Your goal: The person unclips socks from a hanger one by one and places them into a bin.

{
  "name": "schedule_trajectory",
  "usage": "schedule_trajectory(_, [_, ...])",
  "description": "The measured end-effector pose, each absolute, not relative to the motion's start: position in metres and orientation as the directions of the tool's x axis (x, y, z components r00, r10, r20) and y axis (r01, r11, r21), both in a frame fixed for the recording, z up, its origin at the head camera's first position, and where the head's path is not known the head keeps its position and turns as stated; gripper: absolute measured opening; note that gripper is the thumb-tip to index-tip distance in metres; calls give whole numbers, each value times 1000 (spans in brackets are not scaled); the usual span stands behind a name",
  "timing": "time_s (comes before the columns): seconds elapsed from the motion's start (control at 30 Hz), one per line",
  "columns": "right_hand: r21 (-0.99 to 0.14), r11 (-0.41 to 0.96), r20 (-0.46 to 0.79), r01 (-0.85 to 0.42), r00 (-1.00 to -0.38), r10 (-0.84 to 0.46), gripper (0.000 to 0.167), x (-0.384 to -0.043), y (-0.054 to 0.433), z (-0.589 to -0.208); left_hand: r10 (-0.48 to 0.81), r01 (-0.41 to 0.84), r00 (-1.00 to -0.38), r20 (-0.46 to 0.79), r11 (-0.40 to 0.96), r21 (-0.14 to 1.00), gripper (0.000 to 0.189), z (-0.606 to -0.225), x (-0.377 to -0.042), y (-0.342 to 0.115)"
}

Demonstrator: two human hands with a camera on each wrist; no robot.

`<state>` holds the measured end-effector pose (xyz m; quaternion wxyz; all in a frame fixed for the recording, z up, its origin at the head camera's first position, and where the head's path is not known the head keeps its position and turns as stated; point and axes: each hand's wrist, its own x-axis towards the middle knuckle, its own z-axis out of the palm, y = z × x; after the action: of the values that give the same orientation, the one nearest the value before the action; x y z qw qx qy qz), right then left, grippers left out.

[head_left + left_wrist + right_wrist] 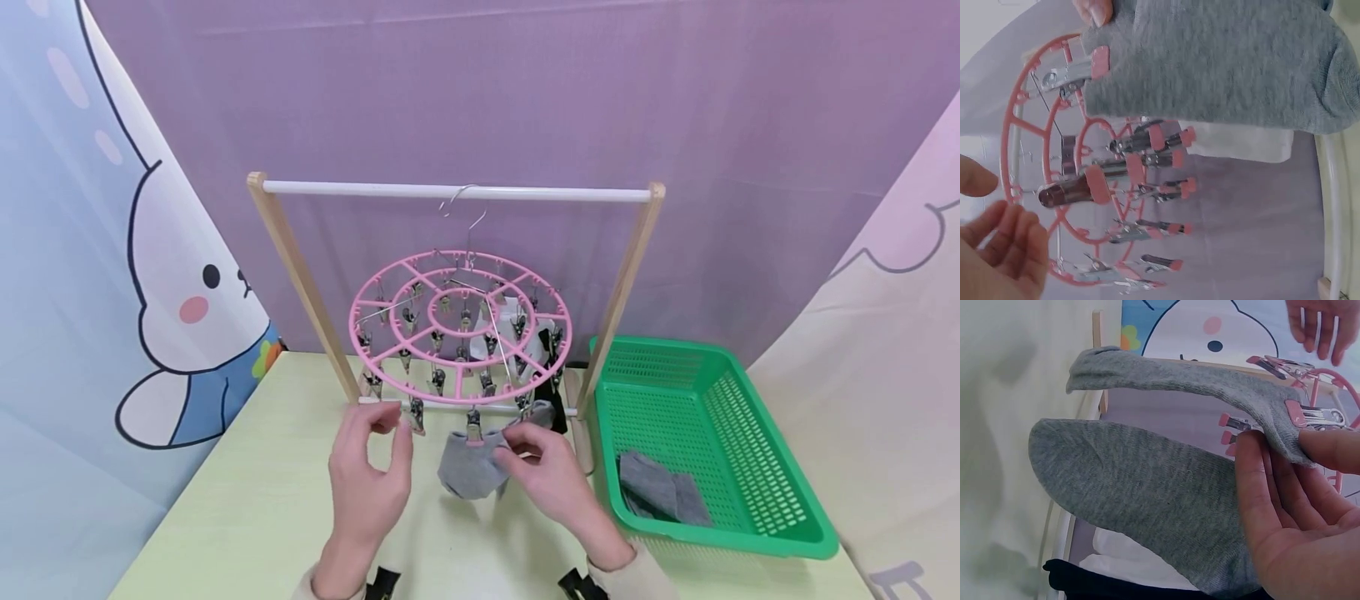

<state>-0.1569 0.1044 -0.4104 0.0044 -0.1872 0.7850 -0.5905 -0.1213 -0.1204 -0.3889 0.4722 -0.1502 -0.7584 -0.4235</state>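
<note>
A grey sock (468,467) hangs by its cuff from a metal clip (474,427) with pink tips, at the front of a round pink clip hanger (460,395). My right hand (551,475) pinches the cuff's right corner between thumb and fingers, as the right wrist view also shows. Left of the sock, my left hand (371,475) is held up with thumb and fingers apart, nothing between them, close to a bare clip (417,414). A second grey sock (1141,494) hangs beside the first, partly behind my right hand in the head view.
The hanger hooks onto the white bar (525,193) of a wooden-sided rack (300,279). White socks (491,342) and a black sock (553,400) hang at its right. A green basket (787,467) on the table's right holds grey socks (663,487).
</note>
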Motion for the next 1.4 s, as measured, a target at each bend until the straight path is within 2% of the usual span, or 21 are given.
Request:
schedule_trajectory(0.07, [-931,228,211,-285,-930,-302,16,-156,104,-410,-122,666,-484,867,590,455,21,-389,-120,-116])
schedule_trajectory(0.13, [-934,218,209,-282,-929,-305,16,-156,104,-409,-69,693,-493,867,572,439,22,-390,-119,-111])
schedule_trajectory(0.3, [-941,201,202,-272,-929,-309,16,-154,104,-407,19,665,-612,790,553,502,28,-395,-115,-99])
schedule_trajectory(0.5, [-939,204,204,-277,-926,-318,18,-152,105,-405,44,591,-737,675,526,611,32,-396,-121,-92])
schedule_trajectory(0.67, [-940,200,201,-277,-922,-331,17,-151,105,-404,31,501,-840,542,429,752,31,-396,-128,-92])
schedule_trajectory(0.83, [-942,197,195,-272,-920,-340,17,-151,105,-404,78,421,-906,417,287,861,30,-399,-137,-95])
schedule_trajectory(1.0, [-947,190,183,-258,-922,-340,19,-151,105,-405,132,332,-941,312,174,927,31,-400,-142,-99])
schedule_trajectory(1.4, [-944,196,187,-265,-920,-345,21,-152,102,-405,109,314,-948,298,187,931,31,-398,-144,-96])
